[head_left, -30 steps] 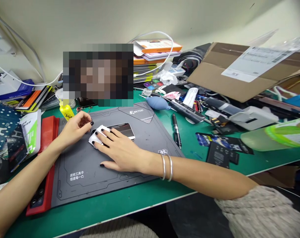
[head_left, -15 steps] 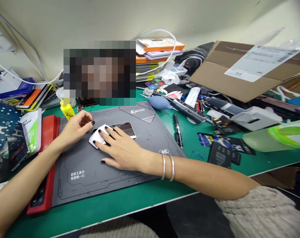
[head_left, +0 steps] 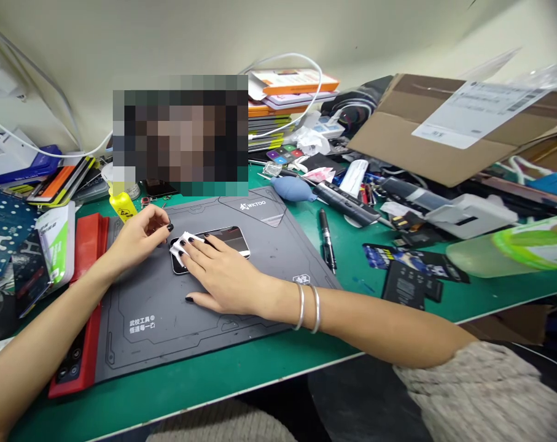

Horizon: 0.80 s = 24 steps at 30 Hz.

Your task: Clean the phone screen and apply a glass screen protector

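1. Cream wall [head_left: 121, 37] rises behind a green workbench [head_left: 177, 393], and a grey WKTOO repair mat [head_left: 144, 344] lies on the bench, edged in red at the left.
2. Just now the white wipe [head_left: 182, 245] has shifted toward the upper left corner of the smartphone [head_left: 227, 239], leaving more dark glass bare. The smartphone lies flat near the mat's middle.
3. Right hand [head_left: 223, 276] is spread and pressed down, with its fingertips [head_left: 190, 242] on the wipe.
4. Left hand [head_left: 140, 236] is loosely curled just beside the smartphone's left end; whether it pinches anything, I cannot tell.
5. Around the mat stand a yellow bottle [head_left: 121, 205], a blue air blower bulb [head_left: 292, 188] and a black pen [head_left: 327, 239]. A cardboard box [head_left: 420, 129] sits at upper right, and a pixelated patch hides the area behind the mat.
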Each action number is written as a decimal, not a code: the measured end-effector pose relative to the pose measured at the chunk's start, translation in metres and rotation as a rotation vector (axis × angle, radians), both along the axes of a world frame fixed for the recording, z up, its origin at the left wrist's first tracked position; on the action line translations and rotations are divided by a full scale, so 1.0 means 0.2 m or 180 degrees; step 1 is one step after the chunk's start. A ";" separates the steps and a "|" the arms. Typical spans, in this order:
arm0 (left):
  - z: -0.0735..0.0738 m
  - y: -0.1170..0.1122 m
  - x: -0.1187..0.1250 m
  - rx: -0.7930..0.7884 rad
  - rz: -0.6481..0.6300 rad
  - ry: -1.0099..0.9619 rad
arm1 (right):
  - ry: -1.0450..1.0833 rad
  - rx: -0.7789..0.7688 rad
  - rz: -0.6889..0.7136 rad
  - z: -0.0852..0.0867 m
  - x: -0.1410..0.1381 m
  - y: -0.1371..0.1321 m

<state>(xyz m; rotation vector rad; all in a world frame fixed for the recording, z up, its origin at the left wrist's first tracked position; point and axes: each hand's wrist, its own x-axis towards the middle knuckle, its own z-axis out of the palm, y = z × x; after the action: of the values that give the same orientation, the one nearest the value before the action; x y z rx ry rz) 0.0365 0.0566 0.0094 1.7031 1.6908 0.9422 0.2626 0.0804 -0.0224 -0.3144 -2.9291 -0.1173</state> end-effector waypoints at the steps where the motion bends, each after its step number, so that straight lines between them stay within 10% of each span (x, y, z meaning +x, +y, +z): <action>1: 0.00 0.00 0.00 -0.0002 -0.0007 0.0008 | 0.0009 0.0001 0.0003 0.00 0.00 0.00; 24: 0.01 0.00 0.00 -0.0052 -0.0059 -0.0004 | -0.0025 -0.0162 0.0045 0.01 0.00 -0.01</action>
<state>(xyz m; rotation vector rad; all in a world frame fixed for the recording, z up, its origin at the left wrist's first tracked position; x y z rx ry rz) 0.0365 0.0561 0.0110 1.7046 1.6747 0.9184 0.2626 0.0790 -0.0196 -0.3016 -2.9454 -0.0421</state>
